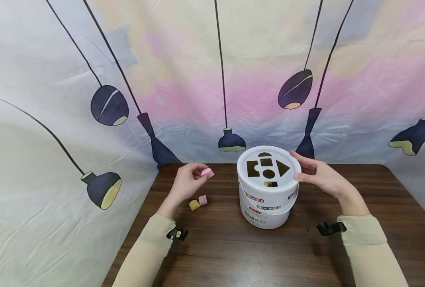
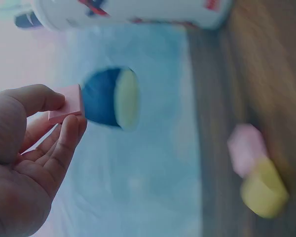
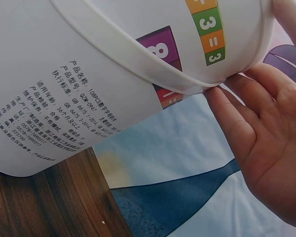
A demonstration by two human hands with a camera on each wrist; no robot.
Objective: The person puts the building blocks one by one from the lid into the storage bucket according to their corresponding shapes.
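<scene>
Hands first: your left hand (image 1: 187, 181) is raised a little above the worktop (image 1: 234, 247) and pinches a small pink block (image 1: 207, 172) between the thumb and the curled fingers. In the left wrist view the same pink block (image 2: 66, 103) sits flat between your thumb tip and your forefinger, and the other fingers are bent under it.

Your right hand (image 1: 321, 175) lies against the right side of the white bucket (image 1: 267, 207), near its lid (image 1: 268, 169). The fingers are nearly straight and press on the rim; they do not close around anything. In the right wrist view your fingertips (image 3: 227, 106) touch the thin white handle (image 3: 138, 59) where it joins the wall of the bucket.

The bucket stands upright near the middle of the worktop, and its lid has dark cut-out holes of different shapes. The pink block is held in the air to the left of the lid, not touching it.

On the worktop, below your left hand, a yellow block (image 1: 194, 205) and a second pink block (image 1: 202, 199) lie just beside each other.
</scene>
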